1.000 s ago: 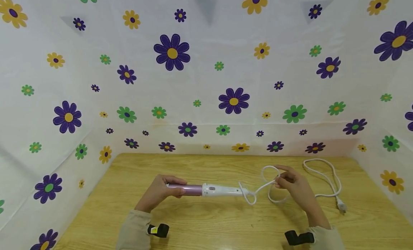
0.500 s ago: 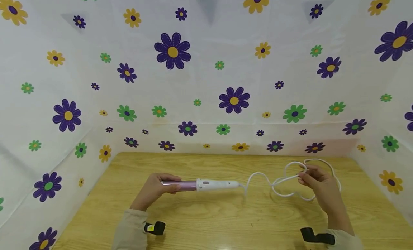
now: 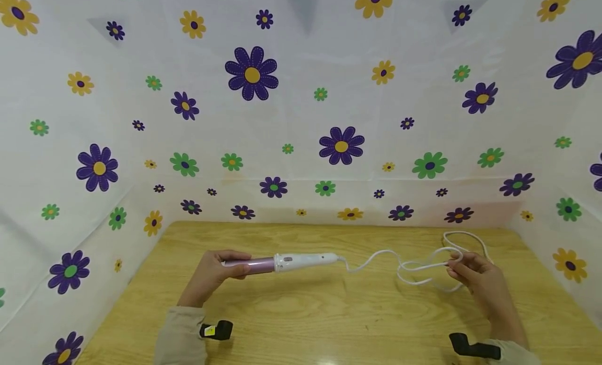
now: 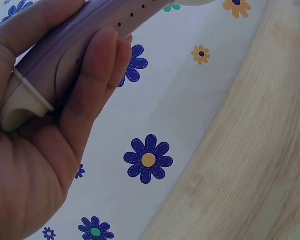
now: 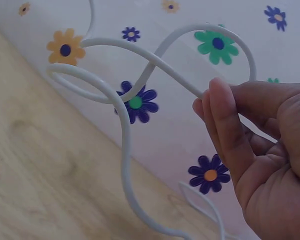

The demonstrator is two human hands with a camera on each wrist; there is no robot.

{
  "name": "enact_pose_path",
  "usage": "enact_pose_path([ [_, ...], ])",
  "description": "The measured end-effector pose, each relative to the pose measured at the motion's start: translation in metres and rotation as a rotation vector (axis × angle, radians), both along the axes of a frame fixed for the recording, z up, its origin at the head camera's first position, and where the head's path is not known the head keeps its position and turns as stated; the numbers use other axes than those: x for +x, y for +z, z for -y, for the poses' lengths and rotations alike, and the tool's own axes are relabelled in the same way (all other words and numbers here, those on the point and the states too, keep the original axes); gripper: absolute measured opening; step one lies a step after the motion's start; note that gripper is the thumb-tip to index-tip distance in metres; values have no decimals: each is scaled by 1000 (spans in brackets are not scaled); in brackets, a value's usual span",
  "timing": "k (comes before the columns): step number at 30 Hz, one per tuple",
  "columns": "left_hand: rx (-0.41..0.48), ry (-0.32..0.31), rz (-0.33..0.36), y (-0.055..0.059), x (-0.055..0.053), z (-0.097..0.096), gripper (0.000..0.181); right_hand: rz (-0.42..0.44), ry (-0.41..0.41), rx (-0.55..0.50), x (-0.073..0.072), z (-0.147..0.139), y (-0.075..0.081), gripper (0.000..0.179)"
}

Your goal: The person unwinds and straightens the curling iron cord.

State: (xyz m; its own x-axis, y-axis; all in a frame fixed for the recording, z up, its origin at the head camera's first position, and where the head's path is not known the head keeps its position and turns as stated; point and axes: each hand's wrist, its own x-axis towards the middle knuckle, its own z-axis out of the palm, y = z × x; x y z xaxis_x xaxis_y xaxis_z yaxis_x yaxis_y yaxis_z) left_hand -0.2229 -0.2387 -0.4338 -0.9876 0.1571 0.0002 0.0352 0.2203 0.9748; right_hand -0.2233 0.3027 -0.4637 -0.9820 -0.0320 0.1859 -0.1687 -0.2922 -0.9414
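Observation:
My left hand (image 3: 209, 275) grips the purple barrel of a curling iron (image 3: 303, 261), whose white handle points right. The left wrist view shows thumb and fingers round the purple body (image 4: 70, 55), with its white tip near the palm and a row of small dark holes along it. A white cord (image 3: 386, 251) runs from the handle in a wave to several loose loops. With thumb and fingertips, my right hand (image 3: 486, 286) pinches the cord. In the right wrist view the cord (image 5: 124, 135) crosses itself in loops left of the fingertips. The plug is hidden behind the right hand.
The wooden table (image 3: 291, 323) meets a flower-patterned white sheet (image 3: 301, 114) at the back and both sides. More of the cord loops behind my right hand. Black devices (image 3: 220, 330) sit at both wrists.
My right hand has moved right, drawing the cord out; the loop near the handle has opened into a wave. My left hand and the curling iron have shifted left and slightly up in view.

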Motion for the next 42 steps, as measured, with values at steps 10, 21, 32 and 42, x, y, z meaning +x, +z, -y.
enact_pose_path([
  [10,-38,-20,12,-3,-2,-1,44,68,78,214,-8,16,-12,17],
  [21,-58,0,15,-3,-3,-5,42,49,79,611,-6,29,14,28],
  [32,-63,-15,15,-2,-4,-8,41,-154,219,768,6,67,42,40],
  [42,-56,-51,11,-8,-7,-18,40,-193,280,759,5,117,35,41],
])
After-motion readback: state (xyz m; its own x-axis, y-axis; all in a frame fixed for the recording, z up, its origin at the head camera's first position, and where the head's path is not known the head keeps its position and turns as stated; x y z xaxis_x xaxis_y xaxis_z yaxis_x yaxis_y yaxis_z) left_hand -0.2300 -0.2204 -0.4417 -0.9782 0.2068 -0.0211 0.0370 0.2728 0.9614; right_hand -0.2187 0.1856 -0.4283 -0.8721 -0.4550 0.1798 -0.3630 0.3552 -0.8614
